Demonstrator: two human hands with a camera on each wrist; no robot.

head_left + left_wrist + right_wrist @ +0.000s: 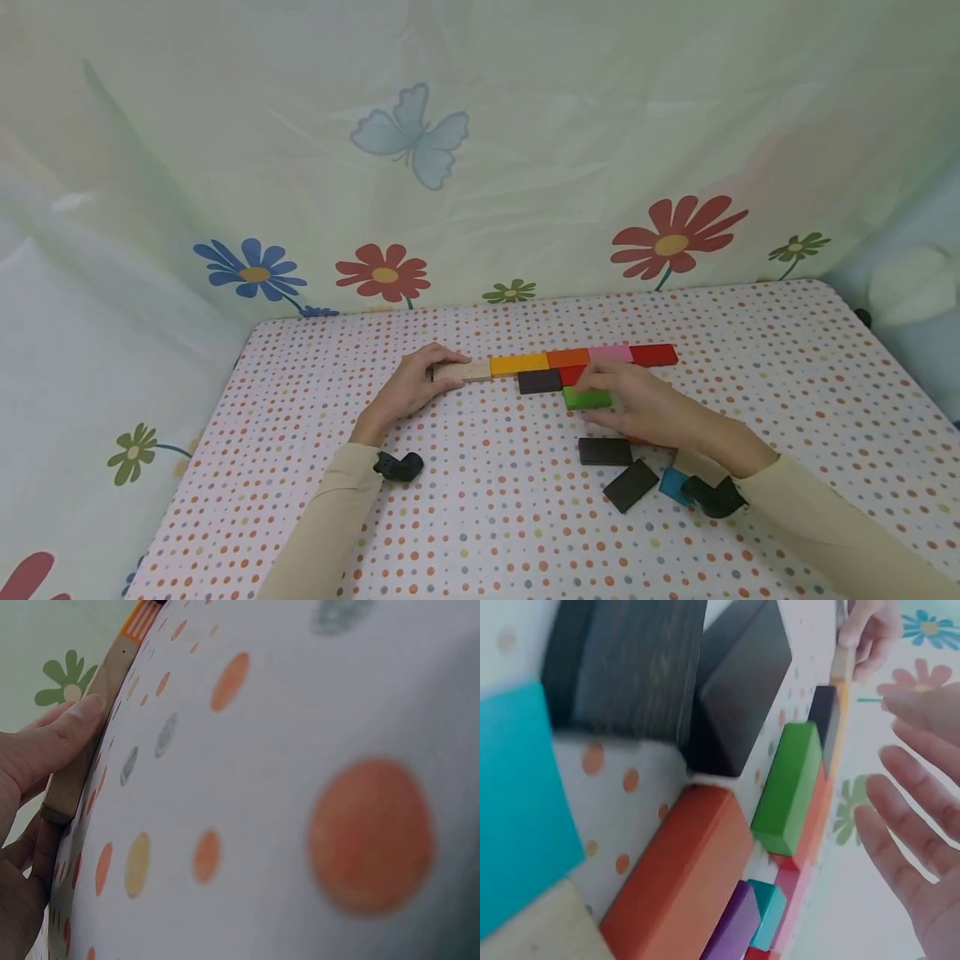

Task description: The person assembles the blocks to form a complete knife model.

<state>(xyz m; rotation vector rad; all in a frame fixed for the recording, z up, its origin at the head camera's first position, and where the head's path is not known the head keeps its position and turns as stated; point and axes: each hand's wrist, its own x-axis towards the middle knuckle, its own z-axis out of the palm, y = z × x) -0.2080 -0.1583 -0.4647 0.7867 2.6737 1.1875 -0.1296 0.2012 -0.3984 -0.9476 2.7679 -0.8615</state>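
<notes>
My left hand (pixel 408 383) pinches a plain wooden block (pixel 112 671) between thumb and fingers, at the left end of a row. Rightward from it along the row run a yellow block (pixel 519 364), an orange block (pixel 567 358), a pink block (pixel 609 352) and a red block (pixel 655 355). Against the row's near side lies a dark block (pixel 539 382) beside another red block, partly hidden. A green block (pixel 588 398) sits just nearer. Over the green block hovers my right hand (pixel 645 404), its fingers (pixel 907 810) spread and holding nothing.
Nearer to me lie two black blocks (pixel 604 452) and a blue block (pixel 675 486). The right wrist view also shows a loose orange block (pixel 682 877), a purple block (pixel 731 922) and a teal block (pixel 766 911). A flowered curtain (pixel 525 167) hangs behind the dotted tabletop (pixel 480 517).
</notes>
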